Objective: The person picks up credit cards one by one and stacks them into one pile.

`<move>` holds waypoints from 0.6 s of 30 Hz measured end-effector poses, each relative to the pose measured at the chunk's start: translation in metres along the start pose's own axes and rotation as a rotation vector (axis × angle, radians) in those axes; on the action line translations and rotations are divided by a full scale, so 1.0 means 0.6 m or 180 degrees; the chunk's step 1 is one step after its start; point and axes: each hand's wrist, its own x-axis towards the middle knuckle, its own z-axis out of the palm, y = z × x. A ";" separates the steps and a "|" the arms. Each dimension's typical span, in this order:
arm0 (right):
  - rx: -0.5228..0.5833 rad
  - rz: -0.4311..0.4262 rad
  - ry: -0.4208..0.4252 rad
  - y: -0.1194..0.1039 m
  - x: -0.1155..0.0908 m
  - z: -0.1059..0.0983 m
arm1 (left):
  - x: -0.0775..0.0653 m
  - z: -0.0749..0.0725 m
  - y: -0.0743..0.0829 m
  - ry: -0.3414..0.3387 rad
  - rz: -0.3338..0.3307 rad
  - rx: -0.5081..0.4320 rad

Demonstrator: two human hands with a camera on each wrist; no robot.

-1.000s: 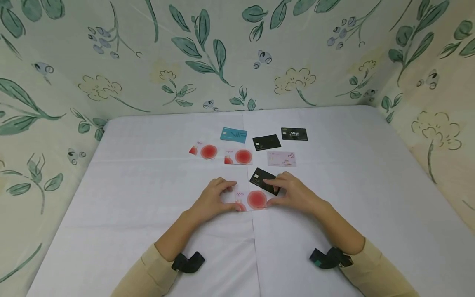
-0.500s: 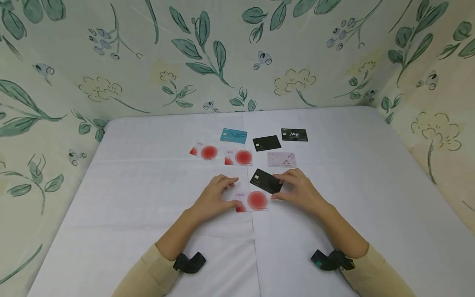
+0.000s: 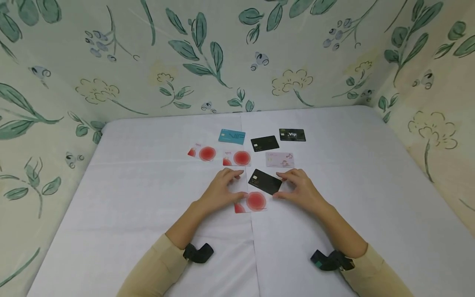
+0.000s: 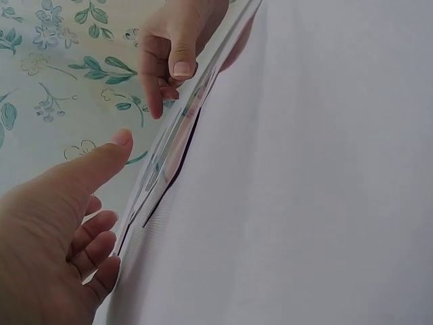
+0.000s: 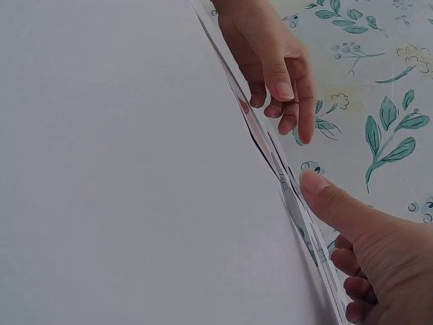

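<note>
In the head view a black VIP card [image 3: 264, 182] lies tilted between my hands. Just below it is a white card with a red circle [image 3: 256, 201]. My left hand [image 3: 222, 189], thumb and fingers spread apart, has its thumb over the red-circle card's upper left corner; whether it touches is unclear. My right hand [image 3: 302, 189] is at the black card's right end, index finger and thumb near its edges; contact cannot be told. In the wrist views, the left hand [image 4: 57, 230] and right hand [image 5: 385, 254] show parted thumbs and loosely bent fingers; no card shows in either grasp.
Farther back lie a blue card [image 3: 231, 136], a black card [image 3: 264, 143], another black Vip card [image 3: 292, 135], a pale pink card [image 3: 280, 159] and two red-circle cards, one [image 3: 236, 158] beside the other [image 3: 202, 152]. White cloth [image 3: 130, 198] covers the table; patterned fabric [image 3: 130, 62] stands behind.
My right hand has drawn back rightward from over the black card, uncovering more of it. My left hand has shifted right and slightly up, its thumb now covering the red-circle card's upper left corner.
</note>
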 end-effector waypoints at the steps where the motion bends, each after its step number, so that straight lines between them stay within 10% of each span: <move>1: -0.0004 0.0034 -0.0024 0.000 0.000 0.000 | 0.003 0.001 0.000 -0.0003 -0.0009 -0.0001; 18: -0.0092 0.0095 -0.0126 0.011 -0.001 0.004 | 0.054 0.019 0.006 -0.0214 0.0010 -0.0104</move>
